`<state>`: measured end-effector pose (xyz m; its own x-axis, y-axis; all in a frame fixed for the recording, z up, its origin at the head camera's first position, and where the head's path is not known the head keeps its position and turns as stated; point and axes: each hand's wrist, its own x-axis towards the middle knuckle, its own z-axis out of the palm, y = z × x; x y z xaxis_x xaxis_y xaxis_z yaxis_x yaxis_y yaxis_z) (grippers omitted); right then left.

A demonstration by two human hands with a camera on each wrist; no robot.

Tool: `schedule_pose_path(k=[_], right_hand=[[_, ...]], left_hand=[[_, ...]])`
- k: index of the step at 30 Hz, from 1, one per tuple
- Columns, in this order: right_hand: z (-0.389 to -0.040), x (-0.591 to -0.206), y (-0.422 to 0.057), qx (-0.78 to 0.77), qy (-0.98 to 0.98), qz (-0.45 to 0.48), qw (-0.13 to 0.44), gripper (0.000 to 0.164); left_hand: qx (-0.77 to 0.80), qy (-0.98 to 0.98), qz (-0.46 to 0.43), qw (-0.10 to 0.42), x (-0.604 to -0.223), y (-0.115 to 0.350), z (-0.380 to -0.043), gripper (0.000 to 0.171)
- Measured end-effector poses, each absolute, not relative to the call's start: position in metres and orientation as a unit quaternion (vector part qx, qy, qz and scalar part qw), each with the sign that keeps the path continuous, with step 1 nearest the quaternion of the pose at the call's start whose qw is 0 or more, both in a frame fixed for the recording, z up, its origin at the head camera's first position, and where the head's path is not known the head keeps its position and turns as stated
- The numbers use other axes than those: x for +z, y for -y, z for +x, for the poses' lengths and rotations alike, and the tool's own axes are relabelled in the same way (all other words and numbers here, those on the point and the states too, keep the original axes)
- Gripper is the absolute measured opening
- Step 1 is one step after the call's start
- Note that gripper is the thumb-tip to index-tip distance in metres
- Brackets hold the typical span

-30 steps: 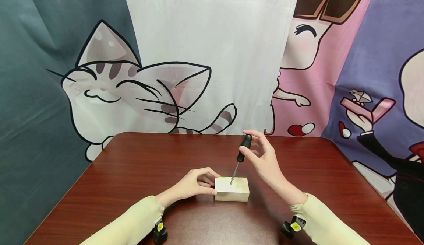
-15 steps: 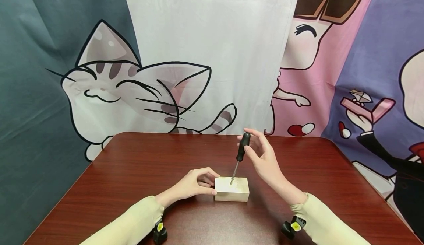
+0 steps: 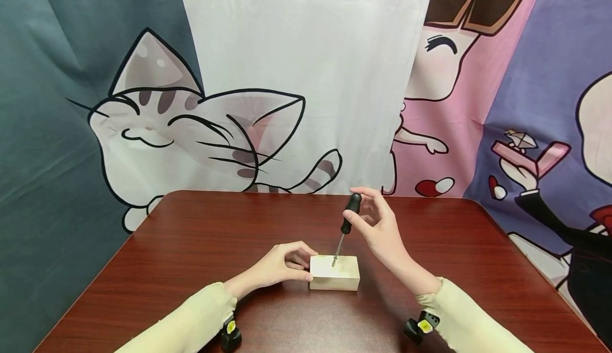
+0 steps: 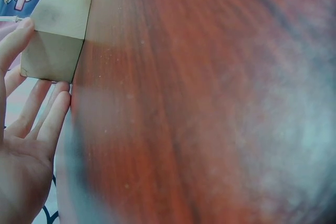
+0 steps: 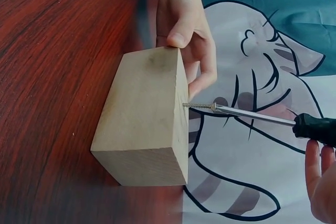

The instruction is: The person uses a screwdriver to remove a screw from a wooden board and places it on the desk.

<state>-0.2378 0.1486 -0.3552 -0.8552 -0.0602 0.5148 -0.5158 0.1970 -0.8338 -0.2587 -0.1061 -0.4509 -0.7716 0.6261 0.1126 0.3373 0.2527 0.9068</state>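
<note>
A pale wooden block (image 3: 334,283) lies on the table in the head view. My left hand (image 3: 282,264) holds its left end, thumb at the near corner and fingers at the far side. In my right hand (image 3: 382,230) is a screwdriver (image 3: 353,212), its black handle between thumb and fingers. The shaft slants down leftward to the block's top. Between the driver tip and the block stands a screw (image 5: 199,105), partly out of the wood in the right wrist view. The left wrist view shows the thumb and fingertips against the block (image 4: 58,30).
The brown wooden table (image 3: 229,220) extends around the hands, with rounded far corners. Behind it hangs a cartoon-printed cloth (image 3: 306,77). Each wrist wears a small black camera, such as the right camera (image 3: 421,326).
My right thumb and fingers shift around the screwdriver handle: the thumb moved right, then back left, while the handle tilted slightly. My left hand and the block have stayed in place.
</note>
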Motion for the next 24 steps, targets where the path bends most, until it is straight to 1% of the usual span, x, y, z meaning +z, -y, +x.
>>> schedule_pose_path(k=[9, 14, 17, 24], right_hand=[[-0.2377, -0.3544, -0.1503, 0.596, 0.749, 0.225, 0.180, 0.050], [-0.2379, -0.3540, -0.1497, 0.610, 0.734, 0.246, 0.168, 0.048], [-0.2377, -0.3539, -0.1491, 0.609, 0.738, 0.234, 0.172, 0.046], [-0.2373, -0.3540, -0.1481, 0.590, 0.758, 0.196, 0.196, 0.048]], left_hand=[[0.525, -0.782, 0.308, 0.137, -0.4505, 0.1059, -0.2586, 0.043], [0.524, -0.783, 0.307, 0.137, -0.4506, 0.1060, -0.2585, 0.043], [0.525, -0.783, 0.306, 0.137, -0.4508, 0.1059, -0.2587, 0.043], [0.526, -0.782, 0.305, 0.136, -0.4508, 0.1064, -0.2585, 0.043]])
